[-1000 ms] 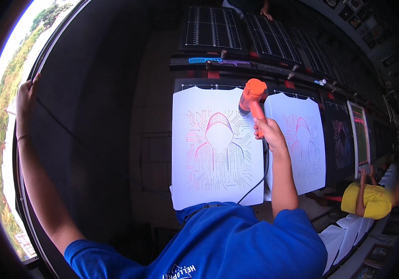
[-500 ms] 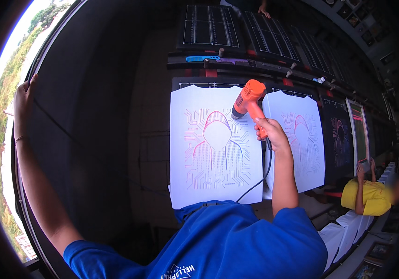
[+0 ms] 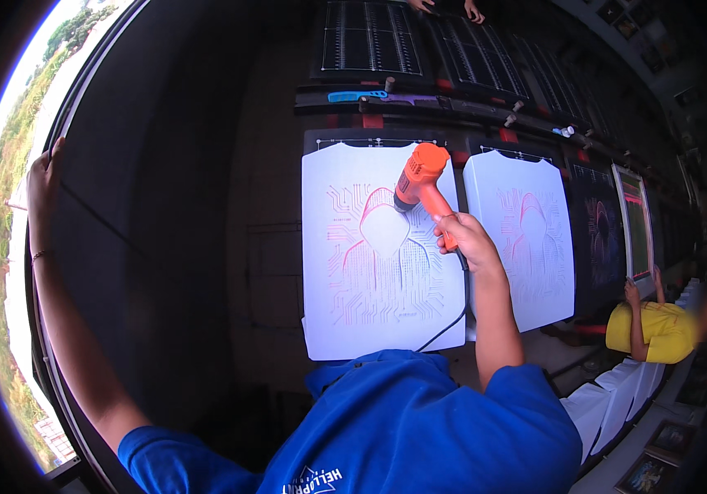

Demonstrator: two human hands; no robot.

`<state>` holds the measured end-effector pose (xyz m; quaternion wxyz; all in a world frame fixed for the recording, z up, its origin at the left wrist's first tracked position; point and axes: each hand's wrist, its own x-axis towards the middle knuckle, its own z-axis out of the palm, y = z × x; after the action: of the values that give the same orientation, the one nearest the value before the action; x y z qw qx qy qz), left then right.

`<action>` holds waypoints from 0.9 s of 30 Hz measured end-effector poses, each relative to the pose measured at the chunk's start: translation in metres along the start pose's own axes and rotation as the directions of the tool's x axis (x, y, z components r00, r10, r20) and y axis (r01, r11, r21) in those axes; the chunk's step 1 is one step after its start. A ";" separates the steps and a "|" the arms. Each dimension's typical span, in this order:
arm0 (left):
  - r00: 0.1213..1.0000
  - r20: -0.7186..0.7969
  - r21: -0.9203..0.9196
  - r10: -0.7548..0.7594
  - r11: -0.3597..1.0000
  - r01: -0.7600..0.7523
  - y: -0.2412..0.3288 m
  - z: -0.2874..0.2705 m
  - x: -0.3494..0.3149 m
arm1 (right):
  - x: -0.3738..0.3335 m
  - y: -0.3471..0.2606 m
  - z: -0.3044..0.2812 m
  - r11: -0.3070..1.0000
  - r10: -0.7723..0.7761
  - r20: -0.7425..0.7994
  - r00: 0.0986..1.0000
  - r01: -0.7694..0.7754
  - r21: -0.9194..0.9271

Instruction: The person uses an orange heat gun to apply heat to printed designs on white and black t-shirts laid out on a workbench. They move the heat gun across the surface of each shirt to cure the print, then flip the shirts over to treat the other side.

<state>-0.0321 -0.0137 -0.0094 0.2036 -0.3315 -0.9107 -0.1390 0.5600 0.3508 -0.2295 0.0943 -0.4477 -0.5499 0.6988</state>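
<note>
Leftward over the larger white shirt (image 3: 382, 239), the orange heat gun (image 3: 426, 169) has moved, its nozzle now at the printed hood (image 3: 380, 200). The right hand (image 3: 470, 240) wraps snugly around its handle, forearm stretched along the shirt's right edge. Well left of the shirt, the left hand (image 3: 43, 183) meets the window frame (image 3: 86, 80), its grip unclear.

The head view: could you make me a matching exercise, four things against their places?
1. Orange heat gun
2. Left hand
3. Blue comb-like tool
4. Left white shirt

A. On the dark rail
B. Under the nozzle
C. In the right hand
D. At the window frame

Pairs: 1-C; 2-D; 3-A; 4-B
</note>
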 end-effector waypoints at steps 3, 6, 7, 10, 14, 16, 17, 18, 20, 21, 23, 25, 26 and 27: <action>0.999 0.001 0.037 -0.048 0.998 0.048 -0.002 0.000 0.002 | -0.001 0.003 0.005 0.999 -0.034 -0.011 0.999 0.034 -0.010; 0.997 -0.008 -0.014 -0.072 0.997 0.072 0.004 0.005 0.005 | -0.005 0.007 0.011 0.998 -0.055 -0.033 0.998 0.054 -0.040; 0.997 -0.029 -0.011 -0.077 0.997 0.077 -0.006 0.009 0.008 | -0.009 0.003 0.009 0.999 -0.034 -0.035 0.999 0.033 -0.040; 0.997 -0.064 -0.023 -0.045 0.999 0.043 -0.023 0.015 0.016 | -0.013 0.001 0.007 0.998 -0.035 -0.068 0.997 0.031 -0.061; 0.997 -0.058 0.032 -0.046 0.998 0.048 -0.031 0.017 0.019 | -0.008 0.012 0.005 0.994 -0.088 -0.133 0.987 0.079 -0.077; 0.998 -0.050 0.015 -0.032 0.999 0.033 -0.022 0.018 0.017 | -0.006 0.013 0.000 0.995 -0.094 -0.151 0.984 0.088 -0.044; 0.999 -0.046 0.007 -0.025 1.000 0.026 -0.018 0.018 0.015 | -0.004 0.014 -0.003 0.995 -0.094 -0.161 0.982 0.090 -0.031; 0.998 -0.047 0.029 -0.049 0.998 0.050 -0.017 0.016 0.014 | -0.004 0.013 -0.004 0.996 -0.092 -0.169 0.981 0.091 -0.015; 0.994 -0.048 0.073 -0.096 0.992 0.099 -0.016 0.014 0.012 | 0.000 0.011 0.000 0.992 -0.113 -0.201 0.973 0.101 -0.071; 0.995 -0.055 0.061 -0.082 0.995 0.085 -0.018 0.012 0.010 | -0.001 0.011 0.001 0.993 -0.106 -0.218 0.970 0.092 -0.073; 0.996 -0.070 0.037 -0.055 0.998 0.057 -0.021 0.010 0.009 | 0.003 0.019 -0.010 0.996 -0.084 -0.231 0.969 0.084 -0.008; 0.992 -0.128 -0.014 0.003 1.000 -0.005 -0.014 0.014 0.006 | -0.001 0.019 -0.009 0.997 -0.075 -0.266 0.961 0.075 -0.011; 0.987 -0.158 -0.038 0.030 0.999 -0.036 -0.012 0.015 0.005 | -0.002 0.020 -0.008 0.997 -0.070 -0.283 0.957 0.070 -0.012; 0.990 -0.142 -0.039 0.012 0.999 -0.018 -0.012 0.015 0.005 | -0.001 0.022 -0.005 0.997 -0.080 -0.272 0.959 0.077 -0.020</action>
<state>-0.0482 -0.0141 -0.0215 0.2621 -0.3315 -0.8885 -0.1788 0.5725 0.3451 -0.2477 0.1946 -0.5180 -0.5521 0.6237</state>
